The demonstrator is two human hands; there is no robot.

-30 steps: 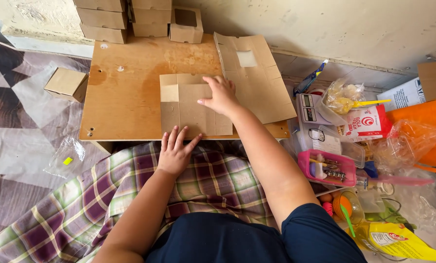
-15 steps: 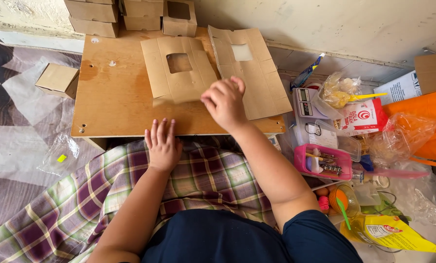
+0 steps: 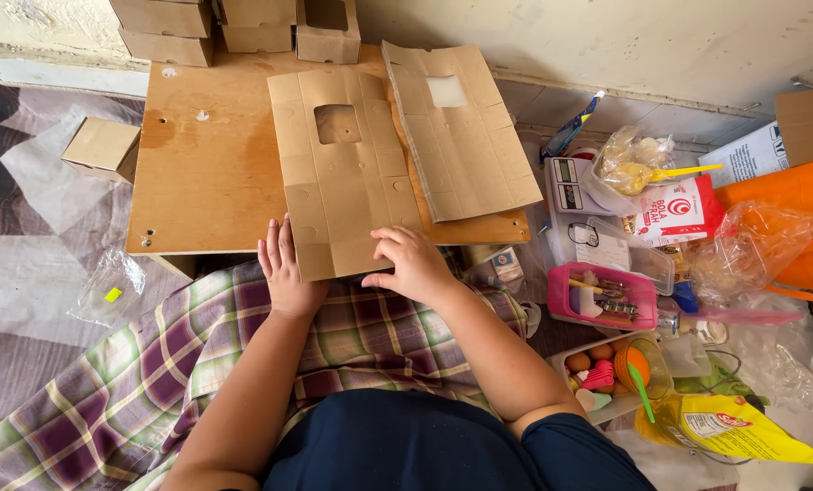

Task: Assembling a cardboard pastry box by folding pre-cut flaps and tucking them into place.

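A flat, unfolded brown cardboard box blank with a square window cut in it lies on a low wooden board. My left hand rests flat against its near left corner at the board's edge. My right hand presses with curled fingers on the blank's near right corner. A second flat blank with a window lies on the board to the right, angled.
Folded small cardboard boxes are stacked at the board's far edge, and one more box sits on the floor to the left. At right are a scale, a pink basket, plastic bags, an orange bag and a yellow packet. A plaid cloth covers my lap.
The cardboard piece that was folded a second ago now lies spread out flat on the board. Both hands have shifted to its near edge.
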